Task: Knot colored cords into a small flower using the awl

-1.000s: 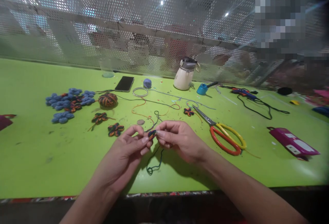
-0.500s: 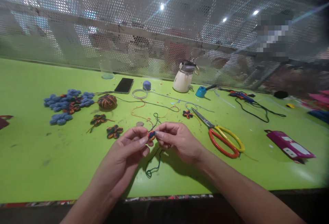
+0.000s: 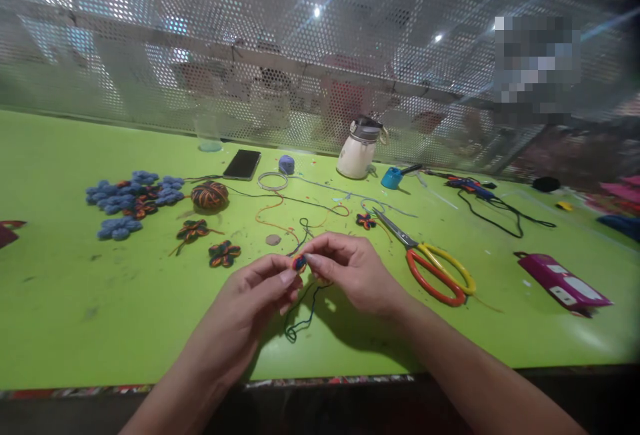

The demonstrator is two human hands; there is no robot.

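A small multicoloured yarn piece (image 3: 299, 262) is pinched between the fingertips of both hands, partly covered by them. My left hand (image 3: 260, 288) grips its left side with thumb and forefinger. On its right side, my right hand (image 3: 345, 265) pinches it, the other fingers curled under. Dark yarn (image 3: 304, 320) trails from it onto the green table (image 3: 125, 328) below. Left of my hands lie two dark-and-orange yarn flowers (image 3: 225, 253), and another small yarn flower (image 3: 366, 221) is beyond my right hand. A ball of variegated yarn (image 3: 209, 196) sits farther back.
Large scissors (image 3: 435, 274) with red and yellow handles lie right of my right hand. Blue yarn flowers (image 3: 119, 228) are grouped at left. Behind stand a phone (image 3: 243, 164), a white bottle (image 3: 357, 152) and a blue pot (image 3: 392, 178). A glue gun (image 3: 470, 186) and purple power strip (image 3: 565, 282) lie rightward.
Both hands stay pinched on the yarn piece, which has turned slightly and shifted a little to the right. The rest of the table looks the same.
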